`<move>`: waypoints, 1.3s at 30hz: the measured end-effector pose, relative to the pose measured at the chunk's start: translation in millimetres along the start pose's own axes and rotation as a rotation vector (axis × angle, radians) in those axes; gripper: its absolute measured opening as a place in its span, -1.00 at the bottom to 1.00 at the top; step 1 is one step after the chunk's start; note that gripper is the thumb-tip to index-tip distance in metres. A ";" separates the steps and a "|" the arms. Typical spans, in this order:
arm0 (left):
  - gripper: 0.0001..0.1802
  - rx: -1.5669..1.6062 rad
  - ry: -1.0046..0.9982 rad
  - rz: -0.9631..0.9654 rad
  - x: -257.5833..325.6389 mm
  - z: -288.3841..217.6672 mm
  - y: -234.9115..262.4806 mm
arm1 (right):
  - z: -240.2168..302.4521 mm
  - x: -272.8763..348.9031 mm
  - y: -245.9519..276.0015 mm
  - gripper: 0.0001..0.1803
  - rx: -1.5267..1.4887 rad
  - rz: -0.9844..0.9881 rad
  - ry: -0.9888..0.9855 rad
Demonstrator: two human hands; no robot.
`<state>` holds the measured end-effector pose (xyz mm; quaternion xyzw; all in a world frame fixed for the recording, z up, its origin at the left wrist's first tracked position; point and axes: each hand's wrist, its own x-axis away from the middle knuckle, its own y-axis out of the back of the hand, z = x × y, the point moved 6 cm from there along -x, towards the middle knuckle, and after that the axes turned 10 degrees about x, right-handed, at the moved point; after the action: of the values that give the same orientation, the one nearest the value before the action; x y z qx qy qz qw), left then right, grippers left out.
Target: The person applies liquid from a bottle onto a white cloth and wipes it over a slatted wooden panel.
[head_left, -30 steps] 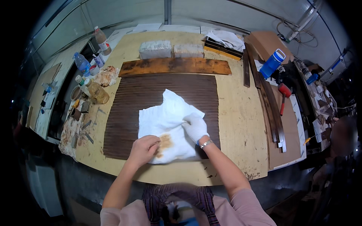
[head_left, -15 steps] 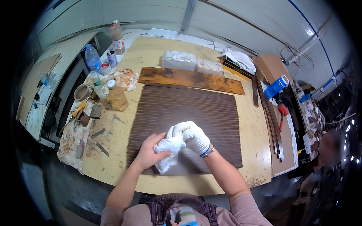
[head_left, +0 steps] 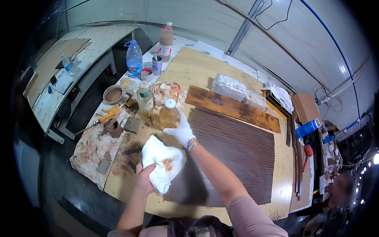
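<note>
Half a second ago both my hands were bunched together on the white cloth over the dark slatted panel; now they have parted and my view has swung to the left end of the bench [head_left: 197,67]. My right hand [head_left: 181,132], in a white glove, has reached out to the small bottle of amber liquid [head_left: 169,114] with the pale cap and is wrapped around its lower part, fingers closed on it. It stands upright near the bench's left edge, just off the corner of the dark slatted panel [head_left: 233,158]. My left hand [head_left: 144,179] is bare and grips the white cloth [head_left: 162,162] from below, closed on a fold; the cloth is bunched up, with a brownish stain showing on its upper face, and sits just beside the right wrist.

Just behind the amber bottle lies a crumpled stained rag [head_left: 167,91], and to its left stands a small clear bottle with a green label [head_left: 144,98]. Further back are a blue-capped water bottle [head_left: 134,59] and a tall bottle of brown liquid [head_left: 166,39]. A rough stained plank [head_left: 233,108] lies along the panel's far edge, with two pale blocks [head_left: 237,89] behind it. On the stained sheet left of the bench I see a round bowl [head_left: 113,94] and a yellow-handled tool [head_left: 106,116].
</note>
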<state>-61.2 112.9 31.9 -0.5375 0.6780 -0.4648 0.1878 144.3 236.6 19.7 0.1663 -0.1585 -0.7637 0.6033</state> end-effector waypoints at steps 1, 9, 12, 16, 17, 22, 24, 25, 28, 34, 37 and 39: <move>-0.49 0.001 -0.016 -0.029 -4.7 -3.5 5.3 | 5.9 -8.8 -8.2 0.12 -0.050 -0.004 0.004; -0.30 0.024 -0.004 -0.024 -47.8 -7.4 3.7 | -3.3 -56.3 -16.3 -0.08 -0.212 0.049 -0.021; -0.25 0.040 -0.033 -0.011 -66.4 -14.2 0.6 | 30.3 -44.6 -2.0 -0.21 -0.560 0.115 -0.021; -0.26 0.023 -0.025 -0.027 -92.5 -9.7 1.3 | 62.5 -23.4 48.5 -0.24 -0.512 0.137 -0.016; -0.27 0.020 -0.009 -0.014 -97.7 -6.3 -3.0 | 60.9 -20.1 62.6 -0.23 -0.416 0.125 -0.016; -0.38 0.002 0.031 0.012 -108.4 10.0 -6.8 | 74.3 11.2 86.1 -0.41 0.570 0.367 -0.045; -0.48 -0.034 0.046 0.064 -109.0 17.0 -12.2 | 78.6 24.6 88.9 -0.52 0.916 0.473 -0.061; -0.50 -0.005 0.056 0.045 -107.9 20.7 -13.8 | 72.3 28.0 90.5 -0.49 0.960 0.441 -0.022; -0.59 0.035 0.061 -0.016 -102.7 28.7 -15.6 | 57.2 35.3 89.6 -0.43 1.056 0.394 0.031; -0.59 0.098 0.060 0.004 -106.3 34.5 -7.7 | 63.2 37.4 93.5 -0.65 1.255 0.387 0.125; -0.59 0.103 0.051 -0.021 -106.3 33.8 -4.7 | 61.4 33.3 99.2 -0.61 1.280 0.288 0.197; -0.59 0.112 0.046 -0.027 -106.7 32.7 -3.7 | 63.7 32.3 101.2 -0.62 1.317 0.290 0.216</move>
<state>3.0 195.3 -7.5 -0.5245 0.6476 -0.5170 0.1955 196.9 185.3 119.5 0.5510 -0.5498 -0.3987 0.4849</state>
